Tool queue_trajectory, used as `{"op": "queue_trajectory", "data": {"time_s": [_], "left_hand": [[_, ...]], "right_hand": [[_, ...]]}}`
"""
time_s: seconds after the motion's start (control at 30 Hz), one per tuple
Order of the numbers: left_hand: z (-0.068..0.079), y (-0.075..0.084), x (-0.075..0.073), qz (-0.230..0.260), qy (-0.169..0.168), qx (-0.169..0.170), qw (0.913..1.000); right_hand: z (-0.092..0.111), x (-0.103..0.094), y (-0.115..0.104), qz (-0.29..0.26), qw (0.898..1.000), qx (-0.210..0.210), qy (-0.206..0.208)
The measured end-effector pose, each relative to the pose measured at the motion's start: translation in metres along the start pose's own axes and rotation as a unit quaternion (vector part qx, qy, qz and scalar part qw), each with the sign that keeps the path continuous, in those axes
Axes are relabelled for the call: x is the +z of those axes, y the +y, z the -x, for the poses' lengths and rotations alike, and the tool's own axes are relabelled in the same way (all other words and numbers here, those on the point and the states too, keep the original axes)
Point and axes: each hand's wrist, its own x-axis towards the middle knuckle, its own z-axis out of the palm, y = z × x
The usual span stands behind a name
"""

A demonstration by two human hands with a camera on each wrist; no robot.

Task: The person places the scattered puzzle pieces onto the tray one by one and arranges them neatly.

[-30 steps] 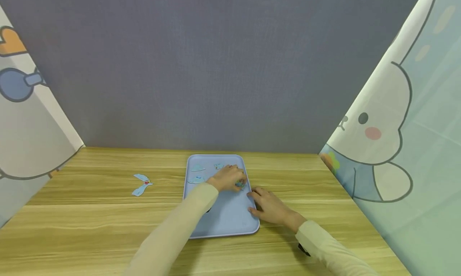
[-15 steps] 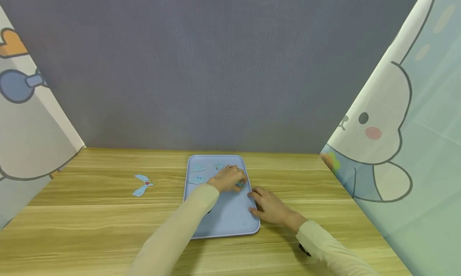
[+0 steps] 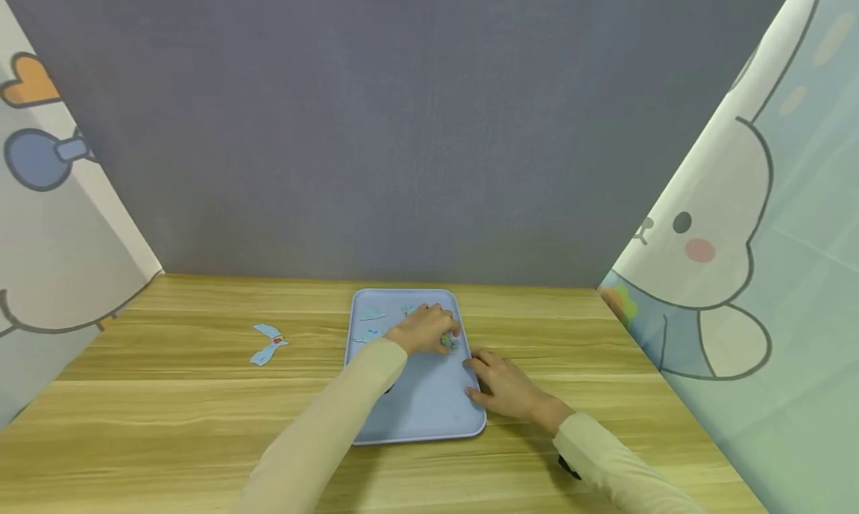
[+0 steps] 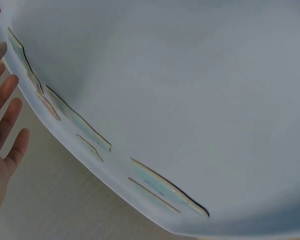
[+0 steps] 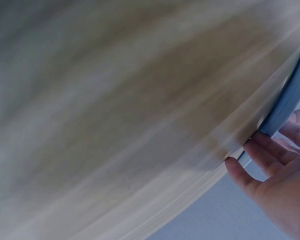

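My left hand (image 3: 423,329) reaches over the far right part of a pale blue tray (image 3: 429,406). Its fingers are bent down beside a flat printed piece (image 3: 448,342) with green and yellow on it. In the left wrist view the fingers look spread, and the thumb is close to a thin light-blue piece (image 4: 24,60). Other jagged light-blue pieces (image 3: 371,313) lie in the tray's far part, some partly covered by the hand. My right hand (image 3: 506,386) rests at the tray's right rim, thumb over the inside; in the right wrist view its fingertips touch along the rim (image 5: 285,102).
Left of the tray, light-blue pieces (image 3: 268,344) with a red spot lie on the wooden table (image 3: 201,409). A grey panel (image 3: 376,126) stands behind the table. Cartoon-printed sheets (image 3: 725,275) flank it on both sides.
The left hand shifts only slightly, and a little more of the green and yellow piece shows beside its fingers. The right hand stays at the rim.
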Motion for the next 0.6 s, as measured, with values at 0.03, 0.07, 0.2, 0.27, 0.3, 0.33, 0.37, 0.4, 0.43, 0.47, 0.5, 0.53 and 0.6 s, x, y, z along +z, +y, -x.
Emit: {"op": "queue_trajectory", "data": {"time_s": [0.03,0.07,0.2,0.27,0.3,0.33,0.37,0.4,0.43,0.47,0.5,0.53,0.6], "left_hand": [[0.0,0.0,-0.001,0.0,0.0,0.0,1.0],[0.001,-0.001,-0.001,-0.001,0.0,0.0,1.0],[0.004,-0.006,-0.004,-0.012,0.004,0.001,0.9999],[0.006,-0.009,-0.005,-0.018,0.004,0.001,0.9998],[0.007,-0.01,-0.006,-0.021,0.005,0.0,0.9998],[0.009,-0.011,-0.007,-0.024,0.005,0.0,0.9997],[0.01,-0.013,-0.008,-0.023,0.003,-0.002,0.9997],[0.012,-0.014,-0.009,-0.021,0.003,-0.003,0.9998],[0.014,-0.015,-0.01,-0.02,0.004,-0.003,0.9998],[0.016,-0.016,-0.011,-0.016,0.005,-0.003,0.9999],[0.018,-0.018,-0.012,-0.013,0.007,-0.002,0.9999],[0.019,-0.019,-0.012,-0.009,0.007,-0.001,0.9999],[0.023,-0.022,-0.012,-0.003,0.009,0.001,1.0]], "right_hand": [[0.0,0.0,0.0,0.0,1.0,0.001,-0.001],[0.0,0.0,0.0,-0.001,1.0,0.003,-0.001],[0.001,0.001,0.0,-0.006,1.0,0.009,-0.003],[0.001,0.002,0.001,-0.006,1.0,0.01,-0.001],[0.001,0.002,0.001,-0.002,1.0,0.008,0.002],[0.001,0.003,0.001,-0.002,1.0,0.007,0.003],[0.001,0.003,0.001,-0.002,1.0,0.008,0.004],[0.001,0.003,0.001,0.0,1.0,0.008,0.005],[0.001,0.003,0.001,0.001,1.0,0.01,0.004],[0.001,0.002,0.001,0.0,1.0,0.012,0.003],[0.001,0.002,0.001,-0.001,1.0,0.014,0.001],[0.001,0.002,0.0,-0.005,1.0,0.018,-0.002],[0.001,0.001,0.0,-0.005,1.0,0.022,-0.005]]}}
